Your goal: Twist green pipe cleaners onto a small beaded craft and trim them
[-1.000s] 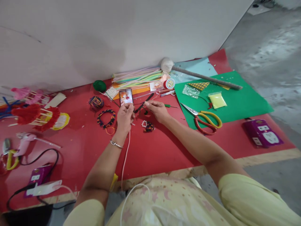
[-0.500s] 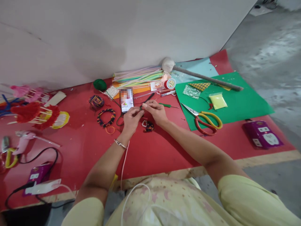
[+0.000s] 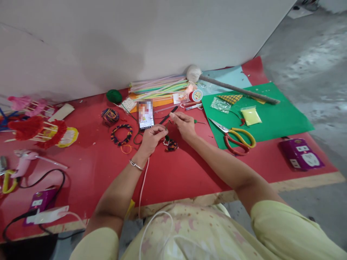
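Note:
My left hand (image 3: 151, 139), with a metal bangle at the wrist, pinches dark green yarn (image 3: 167, 138) between thumb and fingertips. A short way up and to the right, my right hand (image 3: 184, 125) has thumb and forefinger closed on a strand of the same yarn, which runs between the hands. Just below them on the table lies a dark multicoloured yarn bundle (image 3: 172, 145) with pale beads at its left. A phone (image 3: 145, 115) with a lit screen rests behind my left hand. To the left sit a braided yarn ring (image 3: 121, 135) and a multicoloured yarn ball (image 3: 110, 115).
Scissors (image 3: 235, 139) lie on green paper (image 3: 282, 108) at right, near a purple box (image 3: 300, 154). Pipe cleaners (image 3: 159, 86), a green yarn ball (image 3: 114, 96) and a thread spool (image 3: 195, 95) line the back. A pink glue gun (image 3: 27, 162) and cables occupy the left.
My hands have drawn apart: the right rose slightly up and right, the left dropped a little, and yarn now shows between them. More of the beaded bundle's surroundings is visible.

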`<action>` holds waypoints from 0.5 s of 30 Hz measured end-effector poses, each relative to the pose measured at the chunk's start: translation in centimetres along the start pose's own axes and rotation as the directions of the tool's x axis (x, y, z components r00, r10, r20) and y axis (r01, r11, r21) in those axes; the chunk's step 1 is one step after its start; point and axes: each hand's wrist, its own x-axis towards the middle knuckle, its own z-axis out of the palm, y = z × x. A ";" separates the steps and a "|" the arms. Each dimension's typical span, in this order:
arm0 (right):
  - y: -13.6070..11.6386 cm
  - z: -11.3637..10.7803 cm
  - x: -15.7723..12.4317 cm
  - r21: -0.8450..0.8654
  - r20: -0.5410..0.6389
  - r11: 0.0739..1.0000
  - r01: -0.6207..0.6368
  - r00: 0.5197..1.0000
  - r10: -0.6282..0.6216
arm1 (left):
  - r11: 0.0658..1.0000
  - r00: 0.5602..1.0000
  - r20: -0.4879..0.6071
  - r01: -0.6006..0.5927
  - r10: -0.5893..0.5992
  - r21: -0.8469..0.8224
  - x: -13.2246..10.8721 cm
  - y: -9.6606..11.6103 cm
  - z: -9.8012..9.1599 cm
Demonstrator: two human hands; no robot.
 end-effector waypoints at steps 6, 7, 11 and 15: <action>0.0 -0.1 0.3 0.043 -0.072 0.999 -0.020 0.997 0.023 | 0.984 0.996 0.020 0.084 -0.082 -0.156 0.2 0.1 -0.4; 0.0 -0.2 0.3 0.041 -0.074 0.999 -0.017 0.997 0.020 | 0.980 0.995 0.019 0.099 -0.097 -0.173 0.2 0.1 -0.4; 0.1 -0.4 0.5 0.044 -0.074 0.998 -0.040 0.996 0.043 | 0.967 0.990 0.021 0.141 -0.140 -0.213 0.2 0.1 -0.7; 0.0 -0.5 0.4 0.079 0.044 0.996 -0.048 0.998 0.045 | 0.957 0.979 0.058 0.204 -0.196 -0.207 0.1 0.2 -0.7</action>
